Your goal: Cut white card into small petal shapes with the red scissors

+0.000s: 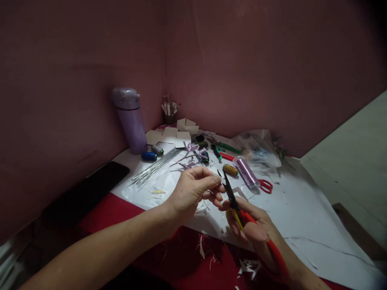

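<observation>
My right hand (pixel 252 225) is closed on scissors (pixel 231 193) with red handles and dark blades; the blades point up and to the left. A strip of yellow (pixel 236 217) shows beside the handle under my fingers. Close to the blade tips, my left hand (pixel 193 189) pinches thumb to fingers; whatever is between them is too small to make out. Just beyond the left hand lie lilac flower pieces on stems (pixel 190 151). A golden-brown thread spool (pixel 230 170) and a larger purple thread spool (pixel 246 172) rest behind the scissors.
Silver wires (pixel 155 171) lie on the white sheet (pixel 296 217) near a blue spool (pixel 149 156) and a purple bottle (pixel 131 121). Green-handled pliers (pixel 229 148), red-handled scissors (pixel 266 185) and a plastic bag (pixel 260 147) sit farther back. Paper scraps (pixel 249 266) lie on red cloth.
</observation>
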`<state>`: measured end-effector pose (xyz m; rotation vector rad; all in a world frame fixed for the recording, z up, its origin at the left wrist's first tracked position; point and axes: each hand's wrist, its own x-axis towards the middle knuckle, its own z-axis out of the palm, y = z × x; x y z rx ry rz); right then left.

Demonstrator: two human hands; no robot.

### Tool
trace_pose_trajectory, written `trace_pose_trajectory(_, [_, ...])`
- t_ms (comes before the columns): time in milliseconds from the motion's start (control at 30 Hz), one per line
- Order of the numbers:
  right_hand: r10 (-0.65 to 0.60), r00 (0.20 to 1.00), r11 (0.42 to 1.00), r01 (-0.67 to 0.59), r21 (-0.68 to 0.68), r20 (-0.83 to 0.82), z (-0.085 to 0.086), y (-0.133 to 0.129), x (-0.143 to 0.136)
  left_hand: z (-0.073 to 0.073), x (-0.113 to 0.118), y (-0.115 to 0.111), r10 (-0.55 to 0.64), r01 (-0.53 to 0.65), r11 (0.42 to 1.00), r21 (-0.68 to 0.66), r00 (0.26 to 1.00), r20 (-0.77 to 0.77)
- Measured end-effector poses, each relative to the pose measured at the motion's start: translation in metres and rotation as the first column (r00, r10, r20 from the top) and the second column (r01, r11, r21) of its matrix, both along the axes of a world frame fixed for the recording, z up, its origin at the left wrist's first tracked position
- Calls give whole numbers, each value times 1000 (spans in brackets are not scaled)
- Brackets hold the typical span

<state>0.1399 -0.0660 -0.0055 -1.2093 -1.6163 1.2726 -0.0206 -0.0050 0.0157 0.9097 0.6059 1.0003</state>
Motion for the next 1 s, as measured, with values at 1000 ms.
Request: trace_pose_trajectory(1000, [-112,978,992,100,-76,-176,-15,3,0,-3,1,1,-27,27,999,-35,1000,10])
